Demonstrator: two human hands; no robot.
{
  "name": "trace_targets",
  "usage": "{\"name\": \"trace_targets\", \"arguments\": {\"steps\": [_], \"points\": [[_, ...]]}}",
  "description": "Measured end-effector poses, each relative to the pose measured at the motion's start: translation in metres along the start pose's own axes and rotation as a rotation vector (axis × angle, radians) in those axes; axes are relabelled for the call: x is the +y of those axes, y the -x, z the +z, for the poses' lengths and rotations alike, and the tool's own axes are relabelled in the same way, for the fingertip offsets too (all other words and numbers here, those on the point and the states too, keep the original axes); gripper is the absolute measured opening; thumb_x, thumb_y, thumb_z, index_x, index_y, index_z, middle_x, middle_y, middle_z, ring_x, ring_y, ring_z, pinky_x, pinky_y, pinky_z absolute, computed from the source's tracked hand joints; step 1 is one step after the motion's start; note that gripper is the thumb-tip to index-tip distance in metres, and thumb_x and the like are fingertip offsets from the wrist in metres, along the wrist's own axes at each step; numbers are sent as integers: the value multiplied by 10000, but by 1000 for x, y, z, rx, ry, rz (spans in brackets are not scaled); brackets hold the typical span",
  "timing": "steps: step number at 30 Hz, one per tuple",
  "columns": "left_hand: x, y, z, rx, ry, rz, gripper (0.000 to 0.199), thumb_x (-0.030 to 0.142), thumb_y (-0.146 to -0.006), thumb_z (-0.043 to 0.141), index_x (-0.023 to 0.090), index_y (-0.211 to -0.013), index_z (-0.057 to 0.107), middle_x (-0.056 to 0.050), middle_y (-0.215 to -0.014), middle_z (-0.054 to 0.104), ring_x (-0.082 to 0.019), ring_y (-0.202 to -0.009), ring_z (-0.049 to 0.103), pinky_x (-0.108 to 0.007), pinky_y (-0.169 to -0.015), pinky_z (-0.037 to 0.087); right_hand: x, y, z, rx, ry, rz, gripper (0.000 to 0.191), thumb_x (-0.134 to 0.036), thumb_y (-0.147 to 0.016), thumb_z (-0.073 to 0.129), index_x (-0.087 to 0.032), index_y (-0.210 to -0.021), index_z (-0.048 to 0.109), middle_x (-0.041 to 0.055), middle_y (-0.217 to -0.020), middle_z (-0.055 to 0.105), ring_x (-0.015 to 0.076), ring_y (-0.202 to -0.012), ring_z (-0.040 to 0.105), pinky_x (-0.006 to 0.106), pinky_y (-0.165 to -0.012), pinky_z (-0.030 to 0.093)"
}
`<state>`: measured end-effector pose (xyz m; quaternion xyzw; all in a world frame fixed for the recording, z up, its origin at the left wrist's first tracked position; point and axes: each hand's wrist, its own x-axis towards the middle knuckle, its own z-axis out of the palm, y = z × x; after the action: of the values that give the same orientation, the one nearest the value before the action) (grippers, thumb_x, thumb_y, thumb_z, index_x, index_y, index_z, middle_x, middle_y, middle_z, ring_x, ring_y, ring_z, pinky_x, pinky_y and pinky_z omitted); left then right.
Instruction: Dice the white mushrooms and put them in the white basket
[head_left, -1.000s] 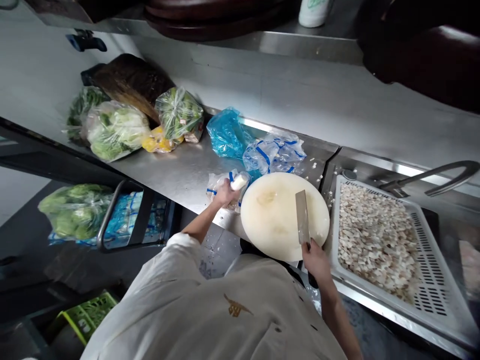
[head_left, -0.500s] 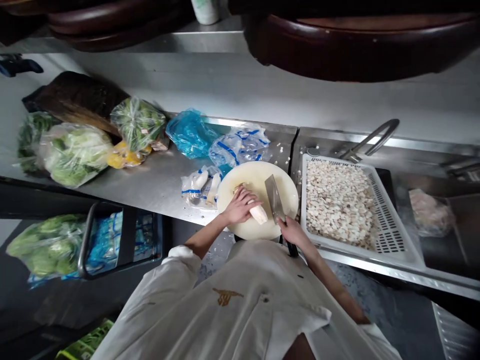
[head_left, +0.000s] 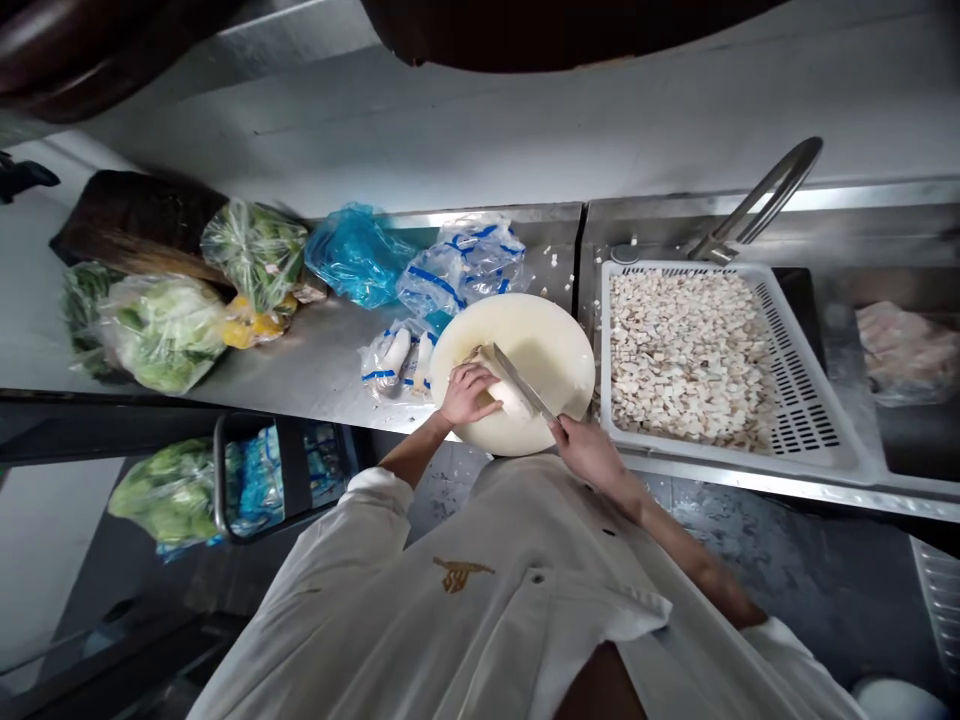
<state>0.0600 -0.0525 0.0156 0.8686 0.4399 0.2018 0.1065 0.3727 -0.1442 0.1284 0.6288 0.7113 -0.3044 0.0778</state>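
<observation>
So, lettuce bag (head_left: 161,335): at the counter's left end, beside a yellow-filled bag (head_left: 255,322).
Blue plastic bag (head_left: 356,255): crumpled, near the wall.
Mushroom pack (head_left: 384,376): clear, blue-striped, just left of the board.
Left hand (head_left: 469,394): fingers and thumb clasping the king oyster mushroom (head_left: 513,401) against the round cutting board (head_left: 559,335).
Cleaver (head_left: 523,381): blade slanting along the mushroom's right side; how deep it sits, I cannot tell.
Right hand (head_left: 589,452): wrapped round the cleaver's handle.
Perforated tray (head_left: 806,370): on the right, heaped with diced mushroom (head_left: 686,355), below the faucet (head_left: 757,205).
</observation>
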Motion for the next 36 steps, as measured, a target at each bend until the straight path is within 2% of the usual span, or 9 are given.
{"name": "trace_targets", "arguments": {"steps": [4,9,13,19,22,25,28,32,36], "points": [[-2,-3,13,9,17,-53,589,701,-861,697,253,-1242,743,-126,-1277,680,-368,-1345,482,-552,-1157,370,-24,3,-17,-30,46,0,484,-467,-1151,261,-207,-1221,663,131,-1066,801,236,-981,756,278,-796,454],[-2,-3,13,-44,45,-82,614,694,-860,683,241,-1271,734,-144,-1315,667,-382,-1342,462,-563,-1155,342,-39,6,-29,-90,63,17,553,-528,-1142,207,-215,-1244,651,139,-1072,800,244,-994,758,286,-829,479],[-3,-3,12,-72,93,-73,616,682,-858,698,251,-1297,727,-134,-1332,668,-375,-1342,462,-552,-1155,344,-45,-4,-24,-87,59,29,558,-515,-1144,191,-209,-1245,647,148,-1055,800,245,-984,762,286,-843,483],[-7,-2,15,-54,120,-56,603,681,-851,719,254,-1276,734,-123,-1329,676,-371,-1365,455,-551,-1172,342,-67,-51,-5,-137,73,86,519,-467,-1155,226,-173,-1269,639,170,-1097,788,266,-1020,767,317,-864,499],[-8,-2,15,-11,142,-39,585,690,-864,715,249,-1247,736,-119,-1314,683,-354,-1357,476,-540,-1173,357,-66,-56,-2,-110,90,40,541,-469,-1155,208,-160,-1256,640,176,-1094,782,273,-1039,762,335,-896,496],[-8,-2,15,18,161,-46,590,708,-863,712,235,-1216,728,-126,-1305,683,-347,-1351,499,-541,-1177,370,-57,-46,0,-91,108,34,563,-484,-1155,180,-171,-1244,639,172,-1096,780,268,-1045,757,333,-909,489],[-7,-2,14,29,177,-39,590,717,-867,705,233,-1204,721,-131,-1296,678,-342,-1347,513,-541,-1177,382,-51,-37,1,-101,141,61,518,-479,-1156,209,-185,-1252,624,163,-1077,782,270,-1005,761,325,-860,487],[-7,-3,12,10,190,-47,578,720,-880,687,246,-1209,717,-131,-1314,663,-340,-1350,519,-546,-1188,379,-55,-40,1,-68,147,27,472,-457,-1161,220,-196,-1328,576,149,-1052,784,262,-964,760,309,-819,470],[-7,-3,11,-8,205,-54,561,706,-896,676,262,-1237,713,-126,-1335,653,-346,-1364,513,-557,-1199,365,-59,-37,-8,-86,173,53,445,-435,-1161,253,-197,-1262,615,135,-1053,789,252,-963,755,293,-809,448]]}}
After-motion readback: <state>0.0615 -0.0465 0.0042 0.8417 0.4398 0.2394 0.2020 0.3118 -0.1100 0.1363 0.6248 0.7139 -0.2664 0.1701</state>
